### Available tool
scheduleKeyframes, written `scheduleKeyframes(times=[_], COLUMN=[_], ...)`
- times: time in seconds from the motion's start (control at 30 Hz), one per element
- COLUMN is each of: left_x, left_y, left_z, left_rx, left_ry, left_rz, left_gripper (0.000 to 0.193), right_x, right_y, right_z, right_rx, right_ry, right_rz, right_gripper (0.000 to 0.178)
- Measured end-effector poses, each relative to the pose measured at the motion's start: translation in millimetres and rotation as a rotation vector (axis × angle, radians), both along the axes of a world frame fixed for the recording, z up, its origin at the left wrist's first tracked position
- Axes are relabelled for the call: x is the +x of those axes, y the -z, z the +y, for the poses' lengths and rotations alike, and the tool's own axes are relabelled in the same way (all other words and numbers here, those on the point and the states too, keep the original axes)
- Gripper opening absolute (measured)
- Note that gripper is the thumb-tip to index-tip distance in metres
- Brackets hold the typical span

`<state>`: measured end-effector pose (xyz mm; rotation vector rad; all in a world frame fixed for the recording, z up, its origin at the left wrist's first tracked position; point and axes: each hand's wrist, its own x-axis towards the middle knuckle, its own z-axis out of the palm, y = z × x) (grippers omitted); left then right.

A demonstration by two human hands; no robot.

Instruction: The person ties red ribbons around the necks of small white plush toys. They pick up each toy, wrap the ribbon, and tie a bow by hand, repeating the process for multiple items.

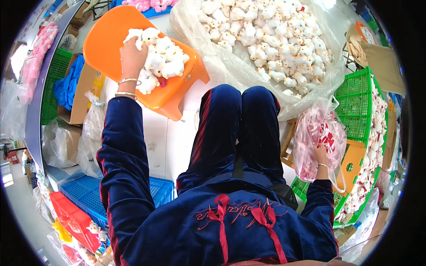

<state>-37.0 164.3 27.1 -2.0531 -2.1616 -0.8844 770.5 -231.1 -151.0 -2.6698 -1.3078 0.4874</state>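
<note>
At the upper left, an orange plastic stool (pixel 104 37) bears a pile of small white plush toys (pixel 171 57). My left hand (pixel 134 55) reaches over the pile's left side, its fingers curled round one white plush toy (pixel 135 34) at the top. Low on the right hangs a clear plastic bag (pixel 306 126) with pink and red contents. My right hand (pixel 320 154) is at this bag's front; its fingertips are lost among the bag's folds, so their grip does not show.
Beyond my knees lies a large clear plastic sheet (pixel 191 26) heaped with white plush toys (pixel 284 40). Green crates (pixel 353 104) stand at the right, partly filled with plush toys. At the left are a cardboard box (pixel 82 95), a blue crate (pixel 84 190) and a red bin (pixel 73 221).
</note>
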Motion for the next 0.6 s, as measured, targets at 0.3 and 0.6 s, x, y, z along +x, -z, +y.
scheduleKeyframes(times=[0.3,0.6], left_x=[-131,-117], left_y=[64,102], left_z=[116,146], left_rx=[-0.422,-0.264], left_ry=[-0.275,-0.341], left_rz=[0.002,-0.260], left_gripper=[0.072,0.090], right_x=[-39,-39], right_y=[-1,-42], right_z=[11,6], right_rx=[-0.023,0.181], right_ry=[0.104,0.131], right_rz=[0.209,0.033], right_gripper=[0.046,0.024])
